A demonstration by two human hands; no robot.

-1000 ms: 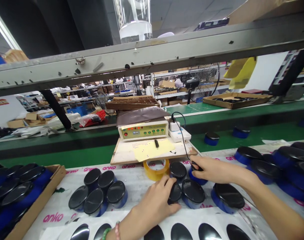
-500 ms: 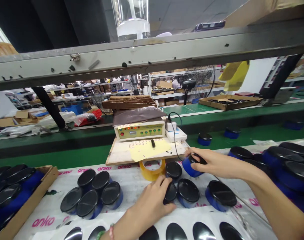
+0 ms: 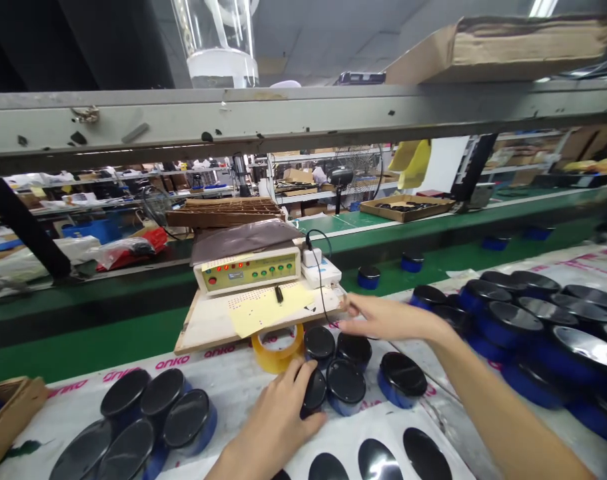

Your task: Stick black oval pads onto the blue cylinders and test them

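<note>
My left hand (image 3: 278, 410) is curled around a round blue case with a glossy black top (image 3: 314, 393), thumb on the near side and fingers on the far side. Above and beside another such case (image 3: 354, 349), my right hand (image 3: 378, 317) has its fingers apart and holds nothing. That case stands in a close cluster with a third case (image 3: 346, 383) and one by the tape (image 3: 319, 343). Slightly apart on the right is a single case (image 3: 402, 377). In front of the cluster, flat black discs (image 3: 380, 460) lie on a white sheet (image 3: 383, 423).
A yellow tape roll (image 3: 278, 350) touches the wooden board (image 3: 203, 323) carrying a control box (image 3: 250, 270). Several cases (image 3: 128, 393) stand at left, and many more (image 3: 516, 320) crowd the right. Behind runs a green conveyor (image 3: 128, 313); a metal shelf beam (image 3: 283, 117) crosses overhead.
The right hand has set its blue case down in the cluster and let go. My left hand still grips its case. The view has turned to the right.
</note>
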